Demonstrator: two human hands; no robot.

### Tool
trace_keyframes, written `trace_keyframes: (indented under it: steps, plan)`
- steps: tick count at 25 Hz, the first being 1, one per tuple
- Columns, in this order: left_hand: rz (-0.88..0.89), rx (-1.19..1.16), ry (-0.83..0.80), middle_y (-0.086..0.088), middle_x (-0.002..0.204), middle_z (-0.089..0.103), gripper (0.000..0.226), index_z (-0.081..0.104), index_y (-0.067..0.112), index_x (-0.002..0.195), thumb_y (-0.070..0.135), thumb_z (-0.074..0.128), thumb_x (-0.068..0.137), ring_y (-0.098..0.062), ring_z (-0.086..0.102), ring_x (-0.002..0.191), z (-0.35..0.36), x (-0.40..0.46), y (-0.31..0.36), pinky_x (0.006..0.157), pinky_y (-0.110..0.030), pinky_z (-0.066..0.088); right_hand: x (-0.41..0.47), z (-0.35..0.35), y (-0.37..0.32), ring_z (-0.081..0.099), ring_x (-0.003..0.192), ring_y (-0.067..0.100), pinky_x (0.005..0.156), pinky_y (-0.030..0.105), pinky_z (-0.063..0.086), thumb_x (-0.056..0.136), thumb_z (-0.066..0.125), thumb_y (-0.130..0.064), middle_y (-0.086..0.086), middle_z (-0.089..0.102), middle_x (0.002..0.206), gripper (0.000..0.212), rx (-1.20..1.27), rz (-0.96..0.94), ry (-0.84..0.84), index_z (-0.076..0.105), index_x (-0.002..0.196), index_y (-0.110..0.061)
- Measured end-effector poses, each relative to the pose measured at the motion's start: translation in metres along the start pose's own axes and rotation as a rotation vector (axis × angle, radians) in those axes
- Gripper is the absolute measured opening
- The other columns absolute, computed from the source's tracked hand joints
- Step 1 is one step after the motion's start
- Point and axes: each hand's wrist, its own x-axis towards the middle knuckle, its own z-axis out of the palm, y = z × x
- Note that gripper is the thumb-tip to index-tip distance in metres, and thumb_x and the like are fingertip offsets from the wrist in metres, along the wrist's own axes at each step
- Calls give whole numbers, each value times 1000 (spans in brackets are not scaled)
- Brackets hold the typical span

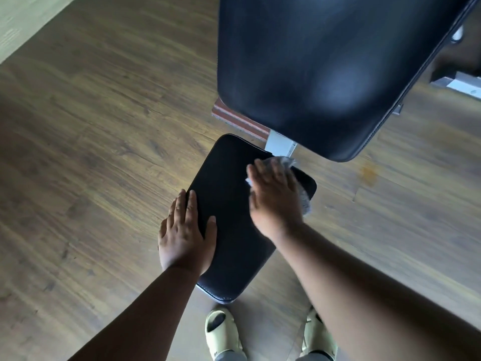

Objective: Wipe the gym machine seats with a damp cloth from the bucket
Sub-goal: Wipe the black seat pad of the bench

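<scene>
A black padded seat point(229, 199) of a gym bench lies below me, its narrow end toward my feet. My right hand point(273, 196) presses flat on a grey cloth point(305, 199) at the seat's far right corner; the cloth shows around my fingers and palm. My left hand point(186, 230) rests flat on the seat's left edge, fingers spread, holding nothing. The large black backrest pad point(325, 69) rises above the seat at the upper right. No bucket is in view.
Brown wood-look floor point(91, 152) surrounds the bench. A white metal frame post point(279, 145) joins seat and backrest, with a red striped base piece point(234, 118) beside it. My feet in pale green slippers point(221, 332) stand just before the seat's near end.
</scene>
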Motion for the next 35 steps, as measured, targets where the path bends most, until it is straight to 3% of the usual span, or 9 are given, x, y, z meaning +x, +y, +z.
trace_keyframes:
  steps: [3, 5, 8, 11, 16, 20, 24, 30, 35]
  plan:
    - [0, -5, -6, 3, 163, 23, 75, 22, 27, 156, 61, 30, 89, -20, 28, 146, -2, 0, 1, 115, -43, 25, -39, 12, -8, 29, 145, 31, 117, 49, 25, 94, 42, -28, 2, 41, 154, 54, 4, -401, -55, 41, 147, -21]
    - [3, 3, 8, 1, 162, 25, 75, 24, 24, 155, 60, 30, 89, -21, 30, 145, -2, -1, 3, 114, -44, 27, -52, 6, 31, 33, 143, 29, 117, 48, 27, 94, 44, -25, 3, 44, 152, 52, -31, -488, -33, 45, 146, -22]
    - [1, 7, 14, 1, 162, 26, 75, 24, 24, 155, 60, 29, 90, -22, 30, 145, -2, -3, 4, 114, -45, 28, -28, -7, 72, 27, 146, 28, 115, 52, 22, 94, 41, -30, -4, 37, 157, 57, -147, -145, 11, 37, 150, -30]
    - [3, -1, 14, 1, 162, 26, 76, 26, 24, 155, 60, 29, 89, -22, 31, 145, -2, -3, 3, 114, -44, 28, -5, -5, 37, 20, 148, 32, 118, 49, 17, 93, 39, -30, -2, 31, 160, 60, -58, 107, 45, 32, 152, -27]
    - [11, -2, 12, 0, 162, 27, 75, 26, 23, 155, 60, 31, 89, -22, 32, 144, -3, -4, 4, 114, -43, 28, -56, 8, 31, 32, 144, 30, 117, 48, 27, 93, 45, -25, 1, 43, 154, 53, -37, -497, -30, 45, 146, -23]
    - [-4, -7, 37, 0, 160, 30, 75, 21, 23, 155, 60, 32, 91, -20, 33, 143, 0, -2, 3, 113, -42, 29, -18, -7, 61, 29, 144, 32, 114, 52, 25, 91, 45, -30, -3, 38, 156, 58, -143, -154, -16, 39, 148, -31]
    - [13, -51, 68, -6, 155, 40, 79, 12, 18, 156, 53, 38, 91, -23, 41, 139, -1, -3, 2, 112, -42, 34, 38, -3, 2, 8, 150, 33, 121, 48, 10, 98, 31, -35, -5, 13, 165, 60, -27, 91, -82, 14, 156, -30]
    - [52, -80, 59, -6, 157, 37, 80, 15, 17, 156, 41, 40, 83, -25, 40, 140, -5, -5, 0, 112, -44, 35, 2, 1, 14, 19, 149, 28, 120, 48, 21, 96, 33, -35, -4, 27, 161, 56, -68, -534, -170, 34, 152, -30]
    - [42, -92, 61, -7, 155, 40, 82, 15, 15, 155, 39, 41, 81, -24, 41, 139, -4, -3, 0, 111, -43, 35, 52, 1, 6, 19, 147, 35, 119, 48, 18, 95, 39, -31, 7, 19, 164, 58, -92, -45, -70, 29, 152, -38]
